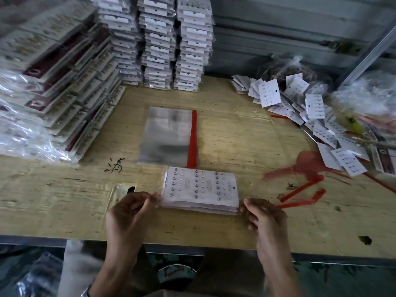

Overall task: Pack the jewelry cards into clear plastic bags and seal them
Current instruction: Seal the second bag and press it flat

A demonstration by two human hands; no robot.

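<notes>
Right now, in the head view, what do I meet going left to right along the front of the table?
Left hand → bundle of jewelry cards, pinched at both ends → right hand → loose red strips.

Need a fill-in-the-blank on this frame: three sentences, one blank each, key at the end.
1. The sealing strip along the right edge of the flat pile of empty clear plastic bags is coloured ____.
2. The loose heap of small unbagged earring cards lies to the ____ of those bags.
3. The left hand and right hand pinch opposite ends of a stack of studded jewelry cards coloured ____.
Missing words: red; right; white.
</notes>
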